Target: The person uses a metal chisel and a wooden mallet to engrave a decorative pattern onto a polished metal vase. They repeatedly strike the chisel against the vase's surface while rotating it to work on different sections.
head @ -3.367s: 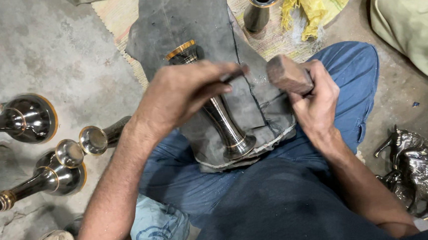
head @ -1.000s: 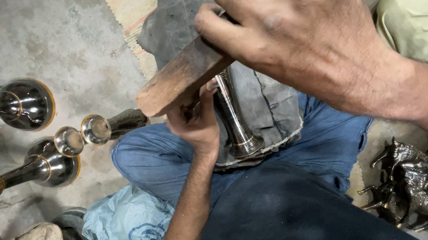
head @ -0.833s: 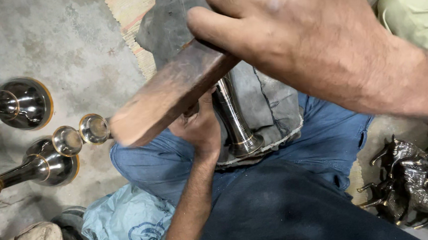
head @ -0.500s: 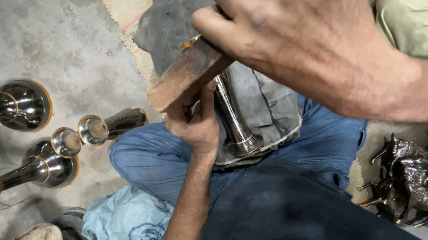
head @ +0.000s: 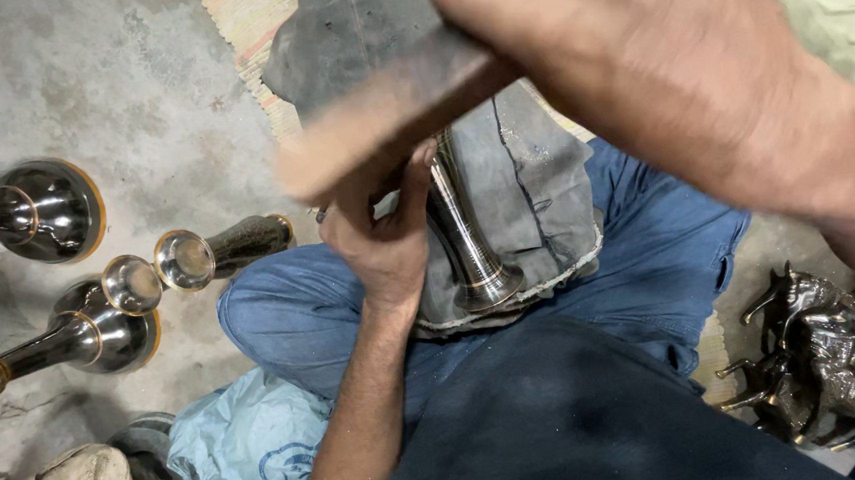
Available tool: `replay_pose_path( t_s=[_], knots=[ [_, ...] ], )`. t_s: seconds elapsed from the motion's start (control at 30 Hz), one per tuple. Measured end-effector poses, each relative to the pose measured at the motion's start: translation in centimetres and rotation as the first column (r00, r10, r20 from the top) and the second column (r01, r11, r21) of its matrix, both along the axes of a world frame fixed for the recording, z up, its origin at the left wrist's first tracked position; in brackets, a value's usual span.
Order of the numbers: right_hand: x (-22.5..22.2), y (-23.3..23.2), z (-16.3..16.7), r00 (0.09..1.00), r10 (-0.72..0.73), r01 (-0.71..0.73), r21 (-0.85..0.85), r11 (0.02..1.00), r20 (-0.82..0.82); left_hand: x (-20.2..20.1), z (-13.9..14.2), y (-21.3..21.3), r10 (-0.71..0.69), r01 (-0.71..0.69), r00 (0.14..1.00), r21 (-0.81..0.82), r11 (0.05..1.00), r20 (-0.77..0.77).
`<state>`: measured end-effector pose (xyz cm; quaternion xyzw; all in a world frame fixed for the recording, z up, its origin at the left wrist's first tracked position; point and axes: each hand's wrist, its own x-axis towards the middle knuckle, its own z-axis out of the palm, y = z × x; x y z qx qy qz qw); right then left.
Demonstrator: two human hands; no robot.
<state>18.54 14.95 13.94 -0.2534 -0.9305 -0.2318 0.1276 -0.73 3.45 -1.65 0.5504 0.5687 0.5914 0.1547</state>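
Wooden block swings lower over the metal stem, now motion-blurred

To the left of the fingers, finished metal stands (head: 73, 335) lie on the concrete floor (head: 167, 98), well apart from the work. The left hand (head: 383, 243) has its fingers wrapped tight around the upper part of the metal stem (head: 469, 257), steadying it on the grey pad (head: 533, 172) over the lap. Compared with half a second ago, the wooden block (head: 389, 112) sits lower and smears with speed, which reads as a blow in mid-swing. The right hand (head: 657, 74) has its fingers clamped on the block's far end. The stem's long axis runs away from the body, flared foot nearest the lap, narrow end under the block.
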Motion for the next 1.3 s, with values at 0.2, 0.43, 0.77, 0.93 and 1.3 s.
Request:
replay_pose_path(
  t_s=[0.2,0.43,0.77,0.93,1.3],
  knots=[
    [1.6,0.3,-1.4,0.996,-0.005,0.0,-0.053,0.999,-0.093,-0.6,0.9,0.5,-0.053,0.047,0.997,-0.106,0.993,-0.053],
    [3.3,0.5,-3.7,0.966,-0.082,0.01,-0.283,0.959,-0.243,-1.4,2.4,1.8,-0.171,0.127,0.949,-0.174,0.977,-0.266],
    [4.4,-0.9,-8.6,0.879,-0.295,0.095,-0.468,0.879,-0.375,-2.2,4.2,4.0,-0.376,0.294,0.833,-0.25,0.922,-0.407],
    [4.9,-2.3,-11.8,0.733,-0.467,0.057,-0.641,0.766,-0.494,-2.5,5.5,4.9,-0.496,0.395,0.75,-0.304,0.867,-0.437],
    [5.1,-6.6,-18.4,0.392,-0.718,-0.001,-0.781,0.624,-0.575,-2.6,7.3,5.8,-0.655,0.533,0.611,-0.38,0.756,-0.445]
  ],
)
